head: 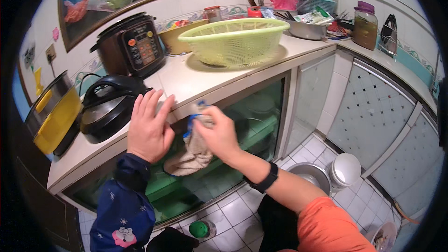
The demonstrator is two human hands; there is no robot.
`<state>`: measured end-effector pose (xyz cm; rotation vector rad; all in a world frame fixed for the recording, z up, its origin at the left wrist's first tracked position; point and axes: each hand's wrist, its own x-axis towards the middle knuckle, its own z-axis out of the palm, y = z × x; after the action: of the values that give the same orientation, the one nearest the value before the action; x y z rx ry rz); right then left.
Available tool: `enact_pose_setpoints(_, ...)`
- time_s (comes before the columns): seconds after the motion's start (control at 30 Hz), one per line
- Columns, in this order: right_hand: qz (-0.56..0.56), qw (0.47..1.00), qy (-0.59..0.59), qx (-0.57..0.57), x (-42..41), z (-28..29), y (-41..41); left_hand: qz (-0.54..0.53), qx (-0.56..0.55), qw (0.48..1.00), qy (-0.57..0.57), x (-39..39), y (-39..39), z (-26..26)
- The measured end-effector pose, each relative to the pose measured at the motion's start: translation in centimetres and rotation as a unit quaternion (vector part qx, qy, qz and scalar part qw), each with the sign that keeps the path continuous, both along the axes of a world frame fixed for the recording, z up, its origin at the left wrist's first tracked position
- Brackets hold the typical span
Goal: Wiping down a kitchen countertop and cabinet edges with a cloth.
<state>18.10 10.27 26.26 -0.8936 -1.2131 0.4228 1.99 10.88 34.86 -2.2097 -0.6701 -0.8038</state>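
Note:
A beige cloth with blue edging (197, 155) hangs from my right hand (219, 131), bunched between thumb and fingers. Its lower end dangles in front of the glass-fronted cabinet (245, 126), and its top is blurred near the counter's front edge. My left hand (148, 126), coming out of a dark blue sleeve, holds nothing; the fingers are raised and the thumb stands apart. Just left of that hand, a black pressure-cooker lid (105, 112) with an arched handle rests on the white tiled counter (182, 85). Whether the left fingertips touch anything, I cannot tell.
Behind the lid stands an electric pressure cooker (131, 47). A yellow-green plastic colander (238, 42) sits to its right, and a yellow container (57, 119) at the far left. On the floor are a green-lidded jar (199, 229), a metal basin (315, 173) and a white bucket (345, 169).

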Motion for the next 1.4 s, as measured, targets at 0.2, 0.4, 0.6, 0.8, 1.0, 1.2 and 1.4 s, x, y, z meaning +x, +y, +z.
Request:
enact_pose_setpoints(0.2,0.050,0.990,0.099,-0.088,-0.2,-2.1,-4.6,-0.086,-0.349,0.883,-0.300,0.1,-8.1,-9.2)
enact_pose_setpoints(0.4,0.379,0.883,0.032,-0.277,-5.3,-2.7,-9.4,-0.132,-0.484,0.695,-0.515,-1.8,-13.0,-13.7)
enact_pose_setpoints(0.6,0.396,0.872,-0.179,-0.226,-8.0,-0.2,-10.7,-0.157,-0.495,0.561,-0.645,-8.5,-14.2,-15.3)
enact_pose_setpoints(0.8,0.013,0.970,-0.208,0.127,-5.9,5.4,-3.6,-0.048,-0.234,0.672,-0.701,-19.7,-13.6,-10.7)
enact_pose_setpoints(1.0,-0.183,0.936,-0.263,0.148,2.4,6.7,5.6,-0.014,-0.054,0.654,-0.755,-33.2,-8.8,-6.8)
enact_pose_setpoints(1.2,-0.291,0.895,-0.302,0.155,0.1,5.7,6.3,0.364,0.108,0.621,-0.686,-40.5,-3.3,-6.9)
enact_pose_setpoints(1.4,-0.282,0.896,-0.301,0.166,-0.4,5.5,6.4,0.300,0.117,0.664,-0.675,-34.2,-2.9,-6.6)
